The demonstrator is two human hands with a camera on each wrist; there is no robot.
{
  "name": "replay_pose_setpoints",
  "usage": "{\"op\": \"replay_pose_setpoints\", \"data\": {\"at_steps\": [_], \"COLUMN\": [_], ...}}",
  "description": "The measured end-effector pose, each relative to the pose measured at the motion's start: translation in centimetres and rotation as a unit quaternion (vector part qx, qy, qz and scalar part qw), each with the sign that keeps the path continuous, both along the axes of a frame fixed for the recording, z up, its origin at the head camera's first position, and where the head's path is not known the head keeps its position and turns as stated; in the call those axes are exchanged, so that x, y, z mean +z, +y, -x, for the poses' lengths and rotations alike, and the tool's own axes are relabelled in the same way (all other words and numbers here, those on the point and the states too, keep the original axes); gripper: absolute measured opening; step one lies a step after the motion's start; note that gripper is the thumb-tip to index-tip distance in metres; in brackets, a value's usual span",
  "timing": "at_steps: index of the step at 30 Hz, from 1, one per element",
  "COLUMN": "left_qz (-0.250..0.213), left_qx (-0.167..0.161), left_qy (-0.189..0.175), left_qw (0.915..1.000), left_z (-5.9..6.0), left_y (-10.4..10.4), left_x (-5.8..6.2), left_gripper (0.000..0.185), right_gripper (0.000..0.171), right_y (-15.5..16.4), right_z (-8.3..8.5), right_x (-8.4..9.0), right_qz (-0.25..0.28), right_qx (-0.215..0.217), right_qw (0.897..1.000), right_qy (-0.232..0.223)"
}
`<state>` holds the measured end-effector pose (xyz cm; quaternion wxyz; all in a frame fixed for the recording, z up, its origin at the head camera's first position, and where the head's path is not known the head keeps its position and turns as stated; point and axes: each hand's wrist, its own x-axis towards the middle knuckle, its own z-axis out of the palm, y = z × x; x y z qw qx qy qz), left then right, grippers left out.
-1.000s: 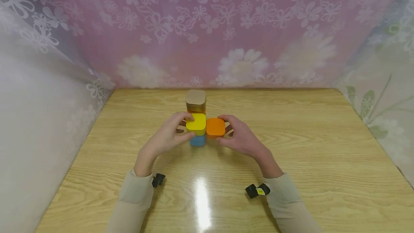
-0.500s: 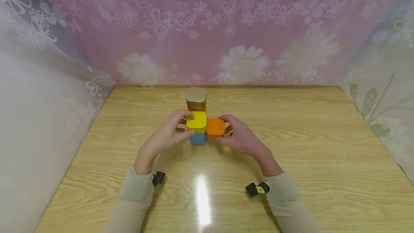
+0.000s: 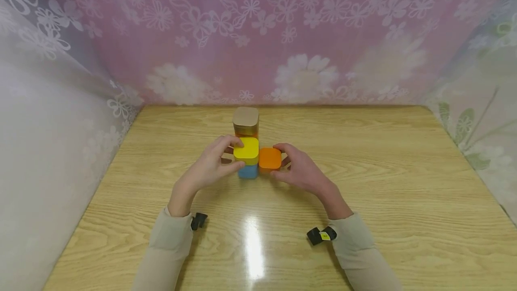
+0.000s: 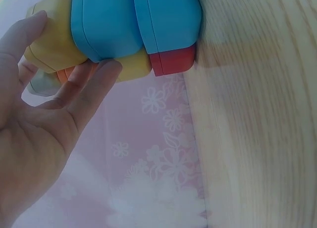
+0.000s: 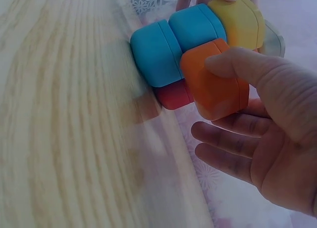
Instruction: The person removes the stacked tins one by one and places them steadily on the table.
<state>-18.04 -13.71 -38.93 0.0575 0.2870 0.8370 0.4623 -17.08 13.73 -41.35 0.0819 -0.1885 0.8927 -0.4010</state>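
In my left hand [image 3: 210,165] is the left side of a yellow box [image 3: 247,148] with rounded corners, thumb at its front and a finger at its back corner. This box tops a column of two blue boxes [image 4: 106,22], and the lower blue one stands on the table. My right hand [image 3: 303,167] pinches an orange box [image 3: 269,159], thumb on one face and fingers opposite. Held above the table, the orange box is close against the column's right side; whether they touch I cannot tell.
Directly behind stands a second column, with a gold-topped box [image 3: 246,118] highest and a red box [image 4: 176,60] on the wooden table [image 3: 363,156]. Flowered cloth [image 3: 303,35] closes the back and sides. Black wrist cameras [image 3: 322,236] stick out from both cuffs.
The head view has tilted, so the table edge and both columns sit slightly higher in it. The orange box stays almost where it was in the picture; both grips look unchanged.
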Motion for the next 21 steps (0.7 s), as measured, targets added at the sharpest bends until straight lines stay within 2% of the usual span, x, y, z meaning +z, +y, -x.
{"op": "replay_pose_setpoints", "data": {"at_steps": [21], "left_qz": [0.012], "left_qx": [0.005], "left_qy": [0.003], "left_qw": [0.9999], "left_z": [-0.16], "left_y": [-0.06], "left_x": [0.27], "left_gripper": [0.039], "right_gripper": [0.069], "right_y": [-0.44], "right_z": [0.16], "right_x": [-0.80], "right_qz": [-0.046], "right_qx": [0.000], "right_qw": [0.999], "right_qy": [-0.024]}}
